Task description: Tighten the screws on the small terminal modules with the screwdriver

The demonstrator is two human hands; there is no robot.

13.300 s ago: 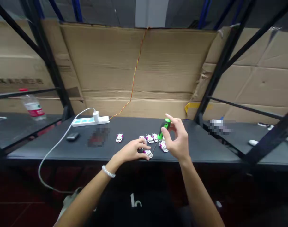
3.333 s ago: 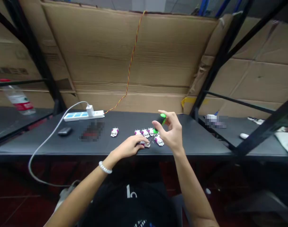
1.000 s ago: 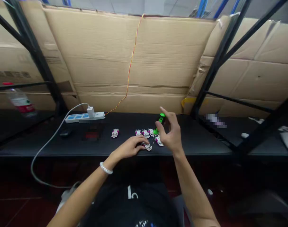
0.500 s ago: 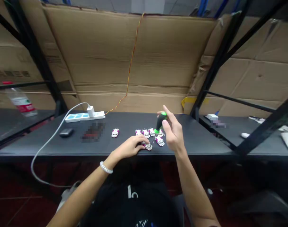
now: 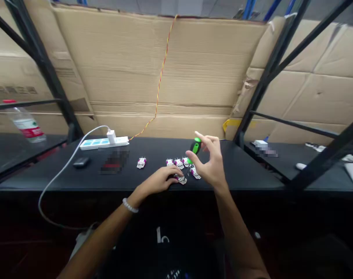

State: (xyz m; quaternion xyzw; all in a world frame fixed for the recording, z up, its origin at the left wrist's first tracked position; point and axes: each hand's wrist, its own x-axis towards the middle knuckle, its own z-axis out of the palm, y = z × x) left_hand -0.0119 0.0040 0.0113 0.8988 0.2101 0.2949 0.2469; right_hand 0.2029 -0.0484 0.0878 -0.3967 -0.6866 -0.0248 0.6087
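A small white and magenta plastic connector block (image 5: 181, 179) lies near the front edge of the black tabletop (image 5: 243, 172). The left hand (image 5: 160, 182) rests flat beside it, its fingers (image 5: 172, 171) curled over the block and pinning it down. The right hand (image 5: 213, 166) holds a slim screwdriver with a green and black handle (image 5: 195, 147) tilted above the block, thumb and fingertips (image 5: 204, 138) lightly closed on the handle, the other fingers spread. More matching blocks (image 5: 179, 162) sit in a row just behind.

left hand (image 5: 161, 181) lowered, right hand (image 5: 213, 168) raised, gripping
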